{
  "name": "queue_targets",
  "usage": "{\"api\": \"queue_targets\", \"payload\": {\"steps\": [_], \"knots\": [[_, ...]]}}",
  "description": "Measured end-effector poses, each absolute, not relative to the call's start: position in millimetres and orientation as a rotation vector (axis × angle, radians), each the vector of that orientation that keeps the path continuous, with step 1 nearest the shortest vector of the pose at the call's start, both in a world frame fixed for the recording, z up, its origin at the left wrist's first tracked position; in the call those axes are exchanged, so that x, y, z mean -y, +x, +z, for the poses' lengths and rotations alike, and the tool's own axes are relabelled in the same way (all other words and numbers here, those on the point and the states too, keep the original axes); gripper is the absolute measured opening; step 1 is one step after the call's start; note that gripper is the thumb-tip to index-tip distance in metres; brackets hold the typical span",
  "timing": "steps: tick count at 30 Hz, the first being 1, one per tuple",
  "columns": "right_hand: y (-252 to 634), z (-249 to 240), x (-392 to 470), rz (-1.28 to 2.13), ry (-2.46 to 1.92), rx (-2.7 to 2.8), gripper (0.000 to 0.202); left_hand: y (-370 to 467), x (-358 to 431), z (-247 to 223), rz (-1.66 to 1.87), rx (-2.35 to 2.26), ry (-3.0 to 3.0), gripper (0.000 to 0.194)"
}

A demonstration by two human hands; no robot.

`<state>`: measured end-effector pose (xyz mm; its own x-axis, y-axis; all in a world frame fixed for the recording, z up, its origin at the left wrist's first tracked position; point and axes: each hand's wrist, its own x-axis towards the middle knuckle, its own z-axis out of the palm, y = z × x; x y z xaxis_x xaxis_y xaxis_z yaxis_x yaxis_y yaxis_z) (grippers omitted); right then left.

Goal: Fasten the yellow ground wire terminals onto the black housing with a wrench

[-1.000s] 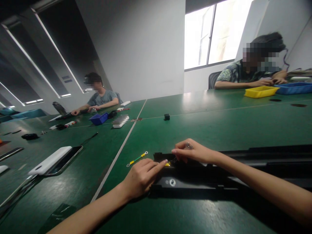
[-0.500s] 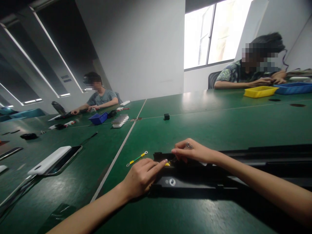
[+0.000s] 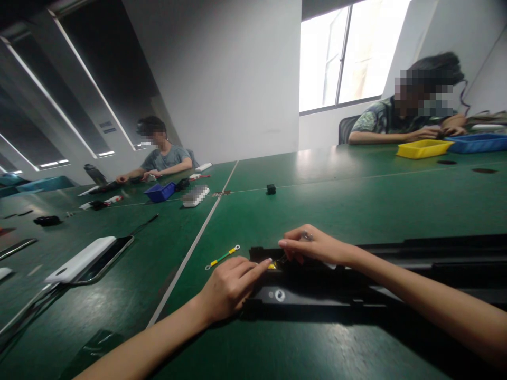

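Observation:
My left hand lies on the near left end of a long black metal housing. Its index finger is stretched over a yellow-sleeved wire end and holds it down inside; the other fingers curl below. Just right of that spot my right hand is closed in a pinch. It grips a thin metal tool whose tip points toward the yellow sleeve; the tool's kind is hard to make out. A green wire with yellow sleeves and ring terminals lies on the table beyond my left hand.
The green table bears a small black block, and at left a white power bank beside a phone with cables. Two co-workers sit across, near a blue bin, a yellow bin and a larger blue tray.
Both my hands keep nearly the same place and grip. Only the slightest shift shows around the tool in my right hand.

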<state>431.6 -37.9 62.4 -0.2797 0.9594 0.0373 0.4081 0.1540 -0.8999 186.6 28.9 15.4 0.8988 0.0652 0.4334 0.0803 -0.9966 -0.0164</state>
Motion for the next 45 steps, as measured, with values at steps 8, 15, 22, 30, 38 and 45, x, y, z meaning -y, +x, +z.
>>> {"api": "queue_targets", "payload": {"steps": [8,15,22,30,38,45], "knots": [[436.9,57.8,36.4,0.864,-1.225,1.579,0.061,186.8,-29.5,14.3,-0.706,0.109,-3.032,0.045],[436.6,56.1,35.7,0.786,-1.318,1.653,0.060,186.9,-29.5,13.6,-0.708,0.101,-3.036,0.044],[432.7,61.1,38.1,0.903,-1.382,1.777,0.053,186.2,-30.1,12.8,-0.702,0.101,-3.031,0.044],[430.9,63.1,39.0,1.014,-1.309,1.806,0.040,185.8,-30.3,13.0,-0.701,0.101,-3.031,0.043],[429.0,62.9,38.6,1.035,-1.195,1.814,0.035,187.6,-29.9,13.3,-0.707,0.102,-3.029,0.044],[432.2,57.7,36.3,0.971,-1.225,1.862,0.035,185.5,-29.7,13.3,-0.711,0.092,-3.028,0.045]]}}
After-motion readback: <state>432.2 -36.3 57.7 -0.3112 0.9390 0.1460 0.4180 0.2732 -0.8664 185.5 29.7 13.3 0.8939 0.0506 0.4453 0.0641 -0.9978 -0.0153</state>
